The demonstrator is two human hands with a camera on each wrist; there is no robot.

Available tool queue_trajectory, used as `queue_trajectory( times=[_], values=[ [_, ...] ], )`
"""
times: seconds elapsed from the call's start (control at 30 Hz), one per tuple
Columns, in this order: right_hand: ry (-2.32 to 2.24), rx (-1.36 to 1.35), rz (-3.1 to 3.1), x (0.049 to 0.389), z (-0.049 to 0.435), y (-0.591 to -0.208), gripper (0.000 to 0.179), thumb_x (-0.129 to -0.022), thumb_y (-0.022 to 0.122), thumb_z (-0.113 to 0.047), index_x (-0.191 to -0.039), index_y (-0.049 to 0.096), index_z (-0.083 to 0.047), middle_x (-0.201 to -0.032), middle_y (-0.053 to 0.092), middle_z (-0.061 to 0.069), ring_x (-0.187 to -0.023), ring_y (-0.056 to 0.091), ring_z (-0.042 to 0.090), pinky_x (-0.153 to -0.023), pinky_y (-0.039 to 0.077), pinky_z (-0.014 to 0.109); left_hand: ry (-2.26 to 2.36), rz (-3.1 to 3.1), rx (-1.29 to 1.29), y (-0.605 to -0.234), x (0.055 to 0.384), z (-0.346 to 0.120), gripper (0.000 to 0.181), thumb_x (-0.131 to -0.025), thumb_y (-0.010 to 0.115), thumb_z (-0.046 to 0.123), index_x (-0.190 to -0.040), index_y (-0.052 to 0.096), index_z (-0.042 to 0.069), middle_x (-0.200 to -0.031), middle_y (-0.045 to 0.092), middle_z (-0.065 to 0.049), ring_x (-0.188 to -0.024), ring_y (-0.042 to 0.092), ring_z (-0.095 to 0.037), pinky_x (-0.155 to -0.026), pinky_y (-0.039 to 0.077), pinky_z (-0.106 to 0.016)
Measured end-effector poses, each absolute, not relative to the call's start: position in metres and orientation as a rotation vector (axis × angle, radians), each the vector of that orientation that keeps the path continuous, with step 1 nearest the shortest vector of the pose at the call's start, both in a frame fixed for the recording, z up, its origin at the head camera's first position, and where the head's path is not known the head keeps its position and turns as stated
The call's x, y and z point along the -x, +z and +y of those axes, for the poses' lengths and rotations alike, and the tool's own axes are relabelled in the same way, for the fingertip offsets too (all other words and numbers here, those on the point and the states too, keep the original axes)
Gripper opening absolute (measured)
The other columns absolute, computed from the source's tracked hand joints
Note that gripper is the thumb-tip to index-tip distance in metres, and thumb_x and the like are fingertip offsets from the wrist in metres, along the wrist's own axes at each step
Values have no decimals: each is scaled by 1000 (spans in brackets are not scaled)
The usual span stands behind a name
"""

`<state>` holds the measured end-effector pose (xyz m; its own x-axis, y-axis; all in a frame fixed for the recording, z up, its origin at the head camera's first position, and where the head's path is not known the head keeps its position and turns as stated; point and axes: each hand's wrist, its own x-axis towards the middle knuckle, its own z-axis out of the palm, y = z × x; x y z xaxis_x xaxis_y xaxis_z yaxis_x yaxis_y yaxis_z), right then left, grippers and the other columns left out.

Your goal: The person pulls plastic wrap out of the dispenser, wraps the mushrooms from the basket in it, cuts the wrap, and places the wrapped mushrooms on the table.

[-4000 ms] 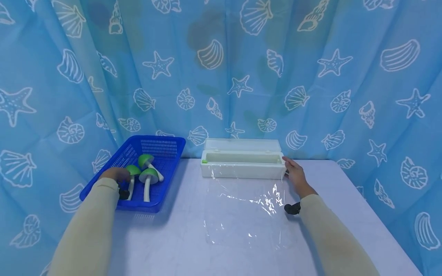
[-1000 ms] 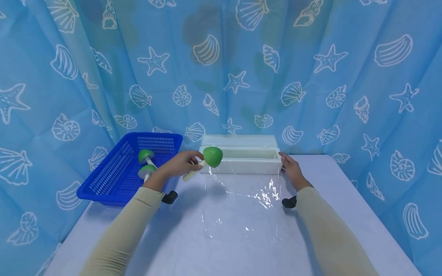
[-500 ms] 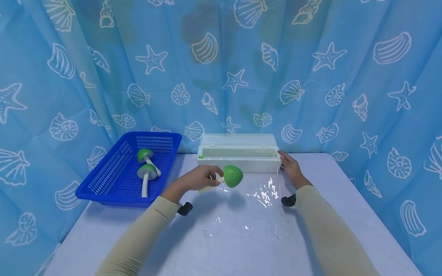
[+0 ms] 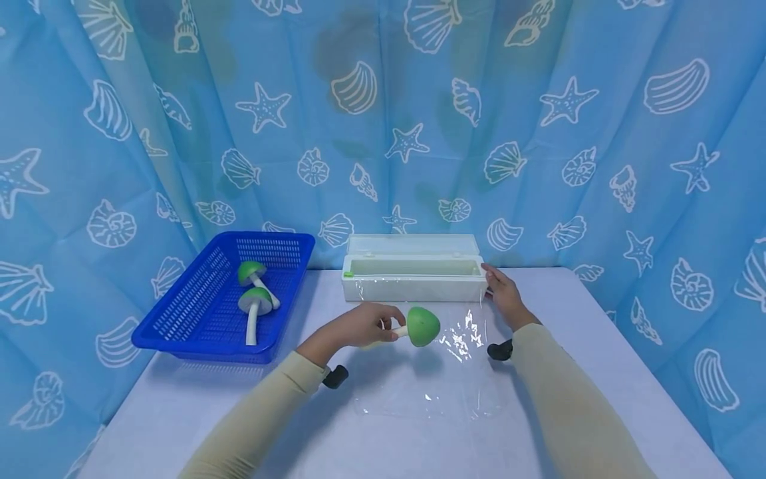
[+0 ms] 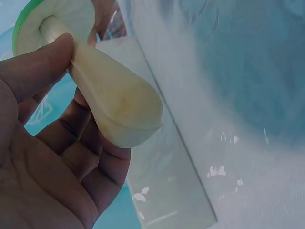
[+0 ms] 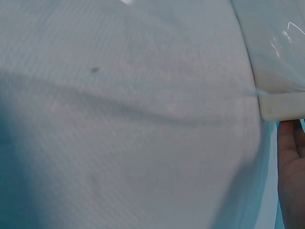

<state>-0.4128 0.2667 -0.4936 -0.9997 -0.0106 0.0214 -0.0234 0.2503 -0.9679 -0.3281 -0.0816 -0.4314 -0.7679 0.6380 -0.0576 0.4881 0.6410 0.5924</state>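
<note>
Green-capped mushroom (image 4: pixel 423 326) hangs in front of the white box (image 4: pixel 413 290), above clear film (image 4: pixel 459 340) on the table (image 4: pixel 604 339), its pale stem pinched between the thumb and curled fingers of our left hand (image 4: pixel 365 324). With our right hand (image 4: pixel 507 297) we touch the box's right end, visible fingers fairly straight.

Right wrist view: right hand (image 6: pixel 291 176) cut off; dark speck (image 6: pixel 95 69) blurred, possibly stain.
</note>
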Motion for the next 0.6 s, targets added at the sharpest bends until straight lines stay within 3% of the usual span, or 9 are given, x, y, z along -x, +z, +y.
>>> queue_trajectory(
  times=[0.6],
  values=[
    [1912, -41, -2494, 409, 266, -489, 52, -108, 28, -32, -155, 23, -11, -159, 18, 15, -141, 26, 37, -110, 29, 49, 640, 2565, -1064, -456, 309, -43, 24, -88, 74, 22, -111, 67, 28, -84, 62, 10, -75, 57, -7, -65, 48, -25]
  ],
)
